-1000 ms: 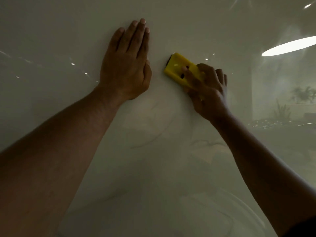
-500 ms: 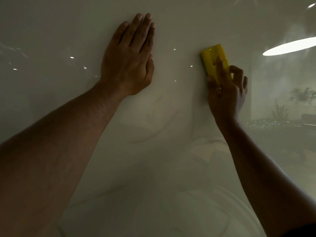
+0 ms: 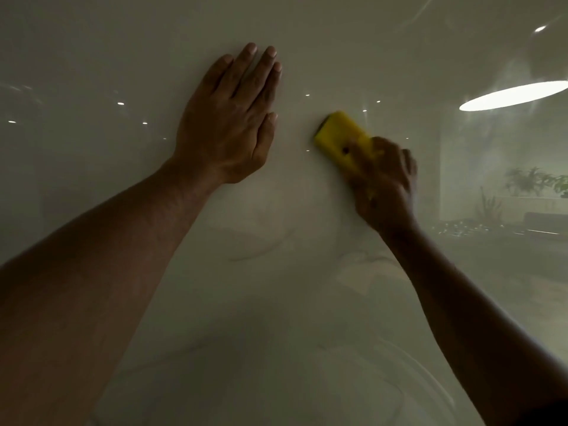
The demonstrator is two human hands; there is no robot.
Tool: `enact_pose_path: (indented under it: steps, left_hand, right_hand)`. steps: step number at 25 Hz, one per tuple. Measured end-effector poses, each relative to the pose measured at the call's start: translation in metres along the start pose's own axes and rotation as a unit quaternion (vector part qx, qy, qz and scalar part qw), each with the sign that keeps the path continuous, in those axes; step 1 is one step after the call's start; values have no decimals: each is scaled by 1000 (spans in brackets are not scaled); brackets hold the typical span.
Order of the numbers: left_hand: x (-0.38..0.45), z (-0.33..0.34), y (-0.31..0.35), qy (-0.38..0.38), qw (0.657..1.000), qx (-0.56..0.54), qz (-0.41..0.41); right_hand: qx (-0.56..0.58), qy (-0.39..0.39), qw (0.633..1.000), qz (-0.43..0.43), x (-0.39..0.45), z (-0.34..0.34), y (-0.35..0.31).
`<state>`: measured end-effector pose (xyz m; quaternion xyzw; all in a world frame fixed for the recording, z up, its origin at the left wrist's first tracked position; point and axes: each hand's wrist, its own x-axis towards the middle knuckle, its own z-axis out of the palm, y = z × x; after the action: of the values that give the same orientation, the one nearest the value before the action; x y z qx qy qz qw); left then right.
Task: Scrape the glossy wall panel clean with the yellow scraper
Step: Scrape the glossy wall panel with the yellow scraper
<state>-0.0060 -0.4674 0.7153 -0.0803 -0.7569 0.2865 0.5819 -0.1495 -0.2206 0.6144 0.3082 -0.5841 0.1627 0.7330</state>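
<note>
Head view: right hand (image 3: 382, 179) grips the yellow scraper (image 3: 341, 139) just right of the left hand (image 3: 229, 124), spread flat, empty, on the panel (image 3: 292, 302); a tilted edge could scratch the gloss or slip into those fingers (image 3: 267, 69)

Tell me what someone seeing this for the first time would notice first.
The yellow scraper stands out at centre right, gripped by the right hand against the glossy wall panel. The left hand lies flat on the panel beside it. A bright oval light reflection glows at upper right.
</note>
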Motion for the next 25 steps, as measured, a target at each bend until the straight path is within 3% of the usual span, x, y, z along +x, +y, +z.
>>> enact_pose_path:
  steps: [2, 3, 5, 8, 12, 14, 17, 18, 20, 22, 24, 25]
  left_hand:
    - [-2, 0, 0, 2, 1000, -2, 4]
    - [-2, 0, 0, 1, 1000, -4, 4]
    - [-3, -1, 1, 0, 1000, -8, 6]
    - [-4, -1, 2, -3, 1000, -11, 7]
    - [-8, -3, 3, -15, 1000, -16, 12]
    - [-13, -4, 2, -22, 999, -14, 29]
    - [-24, -4, 0, -26, 998, -16, 52]
    - [-28, -4, 0, -26, 998, -16, 54]
    - [-34, -2, 2, -28, 998, -10, 57]
    - [-39, 0, 5, -31, 998, -3, 60]
    - [-43, 2, 6, -27, 998, -1, 61]
    - [-43, 2, 6, -22, 998, -2, 61]
  right_hand:
    - [-13, 36, 982, 186, 7, 0, -9]
    - [-16, 39, 975, 217, 4, 2, -21]
    - [-10, 26, 986, 163, -9, 2, -52]
    - [46, -27, 998, -13, -43, -2, -100]
    - [66, -71, 973, -208, -56, -7, -120]
    - [62, -39, 985, -159, -44, -8, -103]
    - [51, 15, 995, 81, -44, -8, -95]
    - [52, 22, 992, 115, -56, -5, -104]
    - [87, -2, 993, 73, -83, 0, -130]
    - [116, -51, 991, -53, -107, -5, -145]
    - [84, -80, 982, -149, -109, -13, -133]
    - [64, -80, 983, -153, -104, -16, -123]
